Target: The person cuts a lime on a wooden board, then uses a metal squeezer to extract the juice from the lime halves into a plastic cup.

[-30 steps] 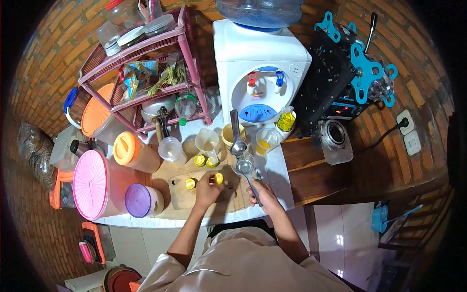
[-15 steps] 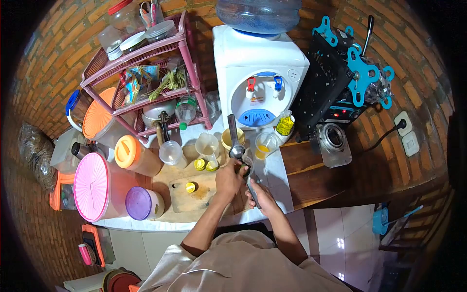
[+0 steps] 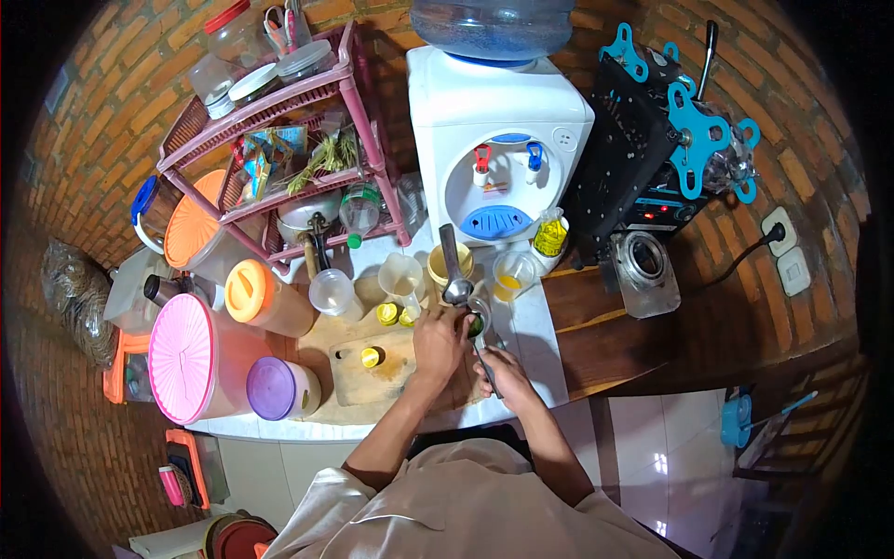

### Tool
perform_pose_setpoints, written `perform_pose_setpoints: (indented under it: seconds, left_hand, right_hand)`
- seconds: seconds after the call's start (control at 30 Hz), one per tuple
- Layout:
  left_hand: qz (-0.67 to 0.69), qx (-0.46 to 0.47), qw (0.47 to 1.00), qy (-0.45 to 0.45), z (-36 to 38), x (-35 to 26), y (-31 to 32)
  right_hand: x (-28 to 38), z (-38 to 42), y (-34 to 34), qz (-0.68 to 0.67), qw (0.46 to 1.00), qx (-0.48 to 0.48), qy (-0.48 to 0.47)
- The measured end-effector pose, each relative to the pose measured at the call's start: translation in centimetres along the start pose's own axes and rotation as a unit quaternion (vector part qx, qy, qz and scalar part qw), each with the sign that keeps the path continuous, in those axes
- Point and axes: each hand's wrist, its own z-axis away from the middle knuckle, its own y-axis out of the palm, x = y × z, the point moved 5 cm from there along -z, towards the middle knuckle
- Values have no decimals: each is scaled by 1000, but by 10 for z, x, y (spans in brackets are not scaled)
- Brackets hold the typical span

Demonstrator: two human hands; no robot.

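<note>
My right hand point(image 3: 507, 374) is wrapped round the lower handle of a metal citrus squeezer point(image 3: 454, 265), which is hinged wide apart with its other arm pointing away from me. At the squeezer's cup, my left hand point(image 3: 440, 347) has its fingertips pinched on a green lime half point(image 3: 476, 325); part of the fruit is hidden. On the wooden cutting board point(image 3: 349, 387) lies a cut yellow citrus piece point(image 3: 372, 357). Two more cut pieces point(image 3: 387, 314) sit behind it. A clear cup point(image 3: 514, 272) with yellow juice stands right of the squeezer.
Behind my hands are a clear measuring cup point(image 3: 400, 277), a beige cup point(image 3: 438, 265) and a white water dispenser point(image 3: 498, 102). Lidded tubs point(image 3: 271, 388) and a pink rack point(image 3: 358, 121) stand left. A black machine point(image 3: 624, 158) is at the right.
The squeezer's cup has turned more into view, and the green lime half shows in it. My left hand has shifted slightly; the whole view has moved a little.
</note>
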Motion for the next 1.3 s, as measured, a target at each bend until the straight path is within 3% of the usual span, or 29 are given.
perform_pose_setpoints:
  seconds: [0.07, 0.1, 0.13, 0.2, 0.23, 0.3, 0.33, 0.4, 0.67, 0.73, 1.0, 1.07, 1.1, 1.13, 1.17, 1.2, 1.27, 1.3]
  left_hand:
    - [87, -125, 988, -9, -1, -3, -17]
    - [78, -125, 987, -69, -6, -6, -31]
    - [78, -122, 987, -69, -16, -9, -38]
    - [135, -271, 953, -21, -36, -11, -61]
    - [133, -274, 952, -22, -44, -8, -61]
    - [276, -209, 938, -29, -59, 1, -53]
    - [276, -211, 937, -28, -58, 4, -55]
    - [234, -91, 968, 20, -57, -3, -51]
    - [298, -3, 954, 36, 13, -37, -31]
    - [295, -59, 953, -20, 23, -39, -31]
    - [362, -39, 925, -111, 38, -24, -12]
    - [376, -41, 897, -230, 46, -14, -1]
    - [378, -42, 896, -229, 42, -17, -5]
    - [488, -7, 793, -365, 46, -13, 1]
    - [578, 29, 656, -485, 53, -14, 10]
    - [579, 29, 656, -484, 57, -3, 23]
    - [421, -20, 827, -371, 62, 30, 44]
    - [389, -31, 875, -286, 54, 21, 27]
  right_hand:
    - [0, -1, 1, -17, 1000, -19, -1]
    - [-2, -3, 1, -32, 999, -28, 3]
    - [-3, -2, 0, -35, 999, -29, 5]
    - [-3, -2, 3, -29, 999, 11, 11]
    - [-3, -2, 2, -27, 999, 13, 12]
    - [-1, -1, 4, 15, 1000, 18, 11]
    - [3, 1, 7, 16, 1000, 20, 10]
    - [9, 6, 9, 10, 999, -10, 29]
    - [16, -1, 7, -29, 997, 71, 9]
    - [13, -1, 6, -72, 995, 58, 45]
    - [23, 14, 17, -67, 990, 89, 90]
    - [28, 14, 14, -60, 991, 88, 81]
    - [29, 13, 14, -58, 991, 87, 80]
    - [29, 14, 13, -58, 993, 82, 67]
    - [29, 13, 12, -58, 994, 78, 54]
    - [28, 12, 9, -57, 994, 78, 53]
    - [19, 8, -1, -61, 993, 71, 77]
    - [12, 4, -5, -60, 993, 70, 77]
